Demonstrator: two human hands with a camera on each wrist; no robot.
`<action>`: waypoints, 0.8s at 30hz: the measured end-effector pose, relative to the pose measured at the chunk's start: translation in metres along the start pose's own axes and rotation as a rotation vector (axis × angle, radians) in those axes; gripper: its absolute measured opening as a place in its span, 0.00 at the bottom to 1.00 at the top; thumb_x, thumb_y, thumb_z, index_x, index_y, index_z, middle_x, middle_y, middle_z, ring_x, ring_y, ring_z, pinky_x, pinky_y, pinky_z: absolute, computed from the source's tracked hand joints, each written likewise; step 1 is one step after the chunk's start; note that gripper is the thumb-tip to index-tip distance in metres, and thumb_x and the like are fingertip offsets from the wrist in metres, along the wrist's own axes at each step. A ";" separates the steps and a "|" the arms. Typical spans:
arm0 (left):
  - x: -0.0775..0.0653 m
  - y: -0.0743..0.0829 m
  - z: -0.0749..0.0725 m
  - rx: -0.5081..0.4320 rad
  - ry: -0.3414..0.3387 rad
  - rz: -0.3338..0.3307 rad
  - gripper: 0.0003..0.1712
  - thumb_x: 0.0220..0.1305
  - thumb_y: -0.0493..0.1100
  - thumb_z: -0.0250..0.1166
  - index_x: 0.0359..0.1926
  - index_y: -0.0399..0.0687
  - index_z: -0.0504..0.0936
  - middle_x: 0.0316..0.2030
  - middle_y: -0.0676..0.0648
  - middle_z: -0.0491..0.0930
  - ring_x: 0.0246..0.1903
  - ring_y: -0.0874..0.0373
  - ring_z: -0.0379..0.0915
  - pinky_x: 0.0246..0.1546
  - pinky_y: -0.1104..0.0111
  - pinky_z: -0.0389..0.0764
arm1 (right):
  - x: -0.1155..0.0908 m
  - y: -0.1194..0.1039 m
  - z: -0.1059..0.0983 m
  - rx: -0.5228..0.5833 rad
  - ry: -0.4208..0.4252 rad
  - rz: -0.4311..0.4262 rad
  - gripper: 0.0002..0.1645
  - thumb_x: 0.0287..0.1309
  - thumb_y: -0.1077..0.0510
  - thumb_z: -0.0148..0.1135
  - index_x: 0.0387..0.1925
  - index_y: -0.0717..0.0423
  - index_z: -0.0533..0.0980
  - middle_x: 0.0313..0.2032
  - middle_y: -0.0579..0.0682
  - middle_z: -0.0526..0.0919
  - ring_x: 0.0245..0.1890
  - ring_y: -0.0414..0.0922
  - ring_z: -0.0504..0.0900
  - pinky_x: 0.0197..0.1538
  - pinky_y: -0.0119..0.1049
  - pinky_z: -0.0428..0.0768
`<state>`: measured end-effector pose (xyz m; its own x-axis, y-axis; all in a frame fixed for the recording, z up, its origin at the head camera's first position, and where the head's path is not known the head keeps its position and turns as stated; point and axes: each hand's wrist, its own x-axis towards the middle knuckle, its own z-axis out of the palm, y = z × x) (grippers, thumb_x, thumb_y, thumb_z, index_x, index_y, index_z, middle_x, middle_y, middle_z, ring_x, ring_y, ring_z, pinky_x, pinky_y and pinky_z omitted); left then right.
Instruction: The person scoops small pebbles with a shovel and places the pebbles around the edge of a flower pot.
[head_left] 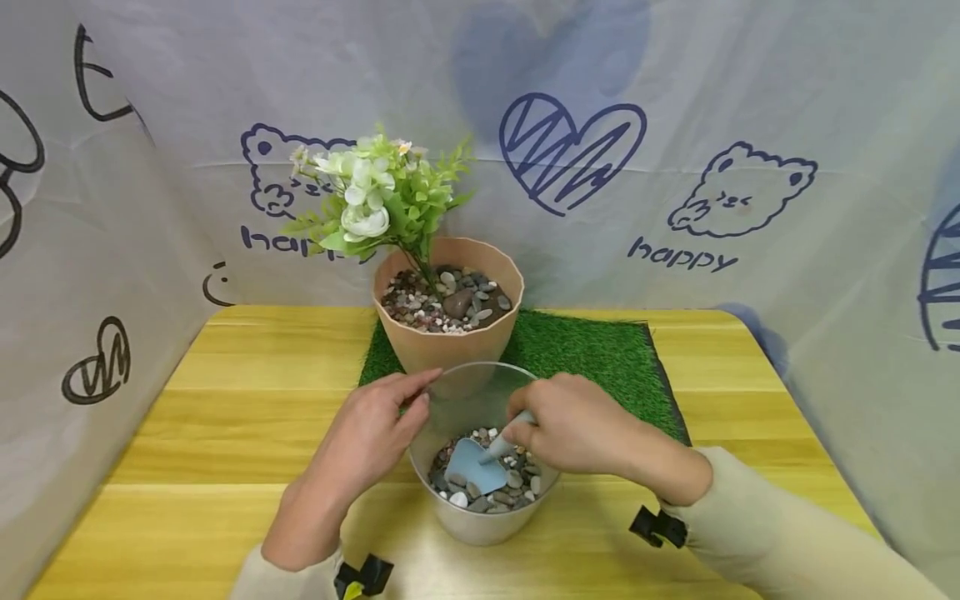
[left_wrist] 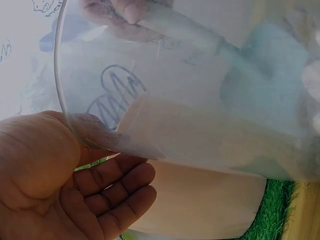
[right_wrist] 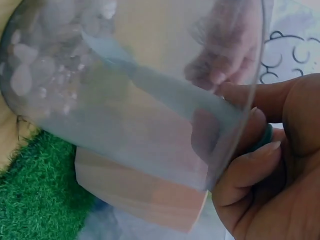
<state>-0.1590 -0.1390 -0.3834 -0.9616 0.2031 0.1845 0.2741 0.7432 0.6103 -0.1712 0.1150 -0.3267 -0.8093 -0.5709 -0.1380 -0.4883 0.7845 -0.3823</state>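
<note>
A light blue hand trowel (head_left: 472,468) is held inside a clear plastic tub (head_left: 463,527), its blade set against mixed pebbles (head_left: 517,498) and its paler handle slanted up toward the right side of the rim. The handle is clasped by the right grip (head_left: 577,423), whose fingers are curled round it at the tub's rim. The opposite side of the rim is pinched by the left grip (head_left: 375,429), with the thumb and index finger placed at the edge; in the left wrist view the remaining fingers are seen bent beside the outer wall. Only the lower part of the tub is filled, with grey, white and brownish stones of various sizes. The tub is stood on a yellow wood-grained surface (head_left: 247,362), just in front of a peach-coloured flowerpot (head_left: 461,346), whose lower part is partly seen through the clear wall. The flowerpot is set on a green artificial-grass mat (head_left: 592,350) and is filled with small gravel, rounded pebbles and one larger brown stone (head_left: 458,303). In it a spray of white flowers and green leaves (head_left: 382,196) is planted, leaned to the left. Both forearms are covered by cream sleeves (head_left: 780,517), and black clips (head_left: 658,527) are worn at the cuffs. The whole is backed by a pale cloth (head_left: 420,50) printed with hearts, bear faces and the word "happy".
</note>
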 end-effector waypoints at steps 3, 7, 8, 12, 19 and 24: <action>0.001 0.000 0.002 -0.002 -0.003 0.006 0.23 0.78 0.43 0.57 0.69 0.53 0.82 0.50 0.49 0.86 0.31 0.59 0.71 0.35 0.63 0.75 | -0.001 0.003 -0.004 0.033 0.007 0.051 0.09 0.70 0.51 0.68 0.43 0.48 0.89 0.33 0.40 0.88 0.29 0.39 0.80 0.40 0.42 0.80; 0.001 -0.001 0.002 -0.010 0.000 0.002 0.23 0.78 0.43 0.57 0.69 0.53 0.82 0.47 0.50 0.85 0.28 0.59 0.70 0.33 0.63 0.75 | -0.004 0.006 -0.009 0.065 0.008 0.069 0.10 0.70 0.50 0.67 0.43 0.49 0.89 0.32 0.40 0.87 0.26 0.40 0.77 0.38 0.41 0.77; 0.000 -0.001 0.002 -0.009 0.004 0.002 0.23 0.78 0.43 0.57 0.69 0.53 0.82 0.46 0.50 0.85 0.28 0.59 0.70 0.33 0.63 0.75 | -0.005 0.007 -0.009 0.074 0.005 0.067 0.11 0.70 0.50 0.67 0.43 0.49 0.89 0.31 0.40 0.86 0.25 0.39 0.76 0.37 0.40 0.77; 0.000 -0.002 0.001 0.010 0.020 0.022 0.23 0.77 0.42 0.58 0.68 0.52 0.83 0.47 0.50 0.86 0.30 0.58 0.71 0.37 0.62 0.75 | -0.009 0.008 -0.010 0.126 -0.008 0.067 0.10 0.70 0.51 0.67 0.42 0.49 0.89 0.23 0.40 0.81 0.18 0.40 0.67 0.28 0.37 0.70; 0.000 -0.001 -0.001 0.047 0.009 0.041 0.23 0.76 0.41 0.58 0.68 0.52 0.83 0.49 0.50 0.87 0.35 0.58 0.74 0.40 0.61 0.76 | -0.012 0.009 -0.006 0.171 -0.012 0.062 0.07 0.68 0.51 0.68 0.38 0.46 0.89 0.25 0.39 0.83 0.20 0.40 0.70 0.29 0.37 0.71; 0.001 -0.001 -0.001 0.056 0.011 0.046 0.23 0.76 0.41 0.58 0.68 0.52 0.83 0.50 0.49 0.87 0.35 0.57 0.74 0.40 0.61 0.76 | -0.012 0.013 -0.005 0.207 -0.025 0.047 0.07 0.68 0.52 0.68 0.36 0.46 0.89 0.26 0.39 0.84 0.22 0.41 0.73 0.29 0.37 0.73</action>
<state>-0.1597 -0.1399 -0.3829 -0.9476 0.2313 0.2202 0.3168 0.7679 0.5567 -0.1694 0.1328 -0.3256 -0.8198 -0.5431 -0.1815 -0.3710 0.7452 -0.5541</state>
